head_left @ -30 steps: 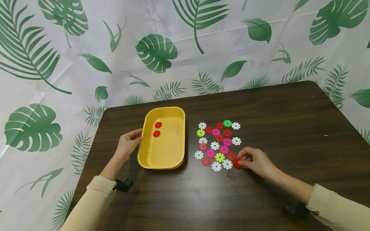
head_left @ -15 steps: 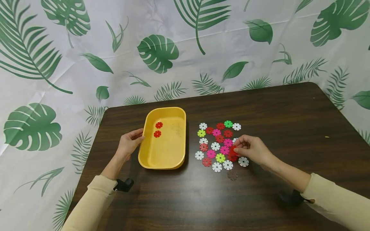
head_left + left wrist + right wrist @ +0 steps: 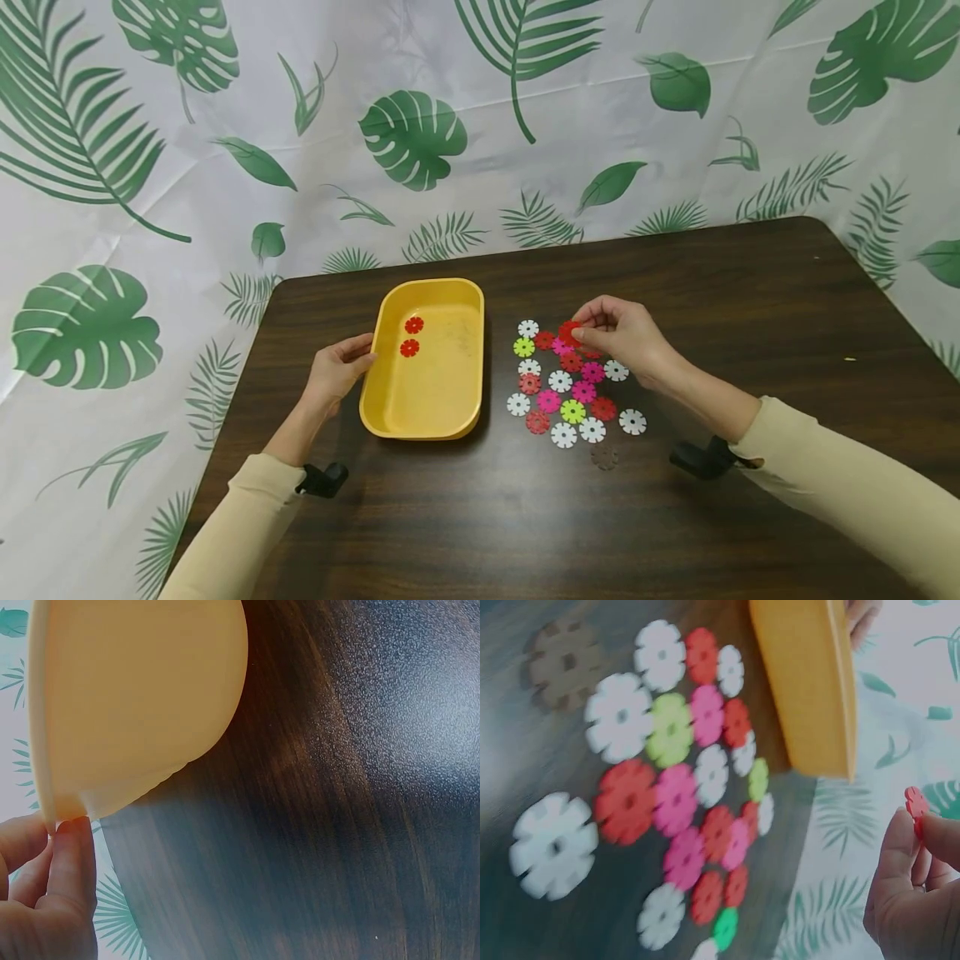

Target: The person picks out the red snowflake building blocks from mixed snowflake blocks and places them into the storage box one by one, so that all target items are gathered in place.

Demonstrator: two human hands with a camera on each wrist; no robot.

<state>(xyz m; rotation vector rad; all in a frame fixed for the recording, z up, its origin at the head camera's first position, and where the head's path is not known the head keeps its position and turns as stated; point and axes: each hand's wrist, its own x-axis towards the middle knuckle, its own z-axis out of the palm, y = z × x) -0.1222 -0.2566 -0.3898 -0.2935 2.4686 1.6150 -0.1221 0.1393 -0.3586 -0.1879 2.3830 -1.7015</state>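
Pinching a red disc (image 3: 567, 335) R of the yellow tray (image 3: 435, 387), the person's R hand (image 3: 628, 337) hung above mixed-colour discs (image 3: 588, 395); L hand (image 3: 337, 371) gripped the tray's L rim, w/ 2 red discs (image 3: 406, 351) inside. Under the tray ran a dark wood-grain tbl (image 3: 750, 333), glossy in front; behind the tray, a white leaf-print cloth (image 3: 495, 167).
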